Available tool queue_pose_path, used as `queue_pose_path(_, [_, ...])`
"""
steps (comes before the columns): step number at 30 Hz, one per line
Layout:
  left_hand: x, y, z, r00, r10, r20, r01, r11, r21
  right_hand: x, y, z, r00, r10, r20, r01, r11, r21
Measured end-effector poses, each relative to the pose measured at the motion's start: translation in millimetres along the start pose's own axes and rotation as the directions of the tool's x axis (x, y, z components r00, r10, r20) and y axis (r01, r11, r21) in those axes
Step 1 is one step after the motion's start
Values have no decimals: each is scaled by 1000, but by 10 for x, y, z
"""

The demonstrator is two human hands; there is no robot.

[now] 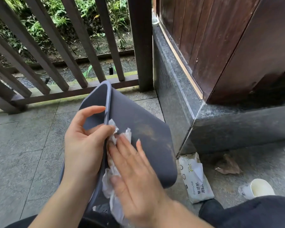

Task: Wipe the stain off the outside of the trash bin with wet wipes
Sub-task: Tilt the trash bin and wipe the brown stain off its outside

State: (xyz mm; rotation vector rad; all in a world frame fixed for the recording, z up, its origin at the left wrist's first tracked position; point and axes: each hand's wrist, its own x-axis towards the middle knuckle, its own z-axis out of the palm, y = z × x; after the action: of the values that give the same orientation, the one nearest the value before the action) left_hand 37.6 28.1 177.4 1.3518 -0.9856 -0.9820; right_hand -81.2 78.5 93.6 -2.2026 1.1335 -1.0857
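Observation:
A grey-blue plastic trash bin [138, 116] lies tilted on its side in front of me, its opening facing left. A brownish stain [148, 132] smears its outer wall. My left hand [82, 145] grips the bin's rim, thumb inside and fingers wrapped over the edge. My right hand [135, 171] lies flat on the outer wall and presses a crumpled white wet wipe [112, 181] against it, just below and left of the stain. Part of the wipe sticks out above my fingertips.
A pack of wet wipes [196, 180] lies on the stone floor to the right of the bin. A white paper cup [257, 188] and a brown leaf [227, 165] lie further right. A wooden railing [72, 63] stands behind, a stone plinth [179, 96] at right.

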Motion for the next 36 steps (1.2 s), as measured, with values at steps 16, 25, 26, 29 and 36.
queue_pose_path(16, [-43,-41,77,989,18,-147,-1,993,114,-323,813,155,583,804,120,-796,536,280])
queue_pose_path(25, [-138,-13,23,996,53,-78,-45,993,110,219,451,34,926,377,-29,-367,913,176])
queue_pose_path(26, [-140,-17,27,995,46,-86,-36,993,110,219,615,-40,866,500,-23,-490,855,170])
queue_pose_path(29, [-165,-33,69,997,25,-73,-18,995,100,159,946,-219,613,789,41,-788,606,102])
queue_pose_path(36, [-153,-208,138,999,-18,-46,22,996,82,43,189,-25,910,396,120,-413,891,190])
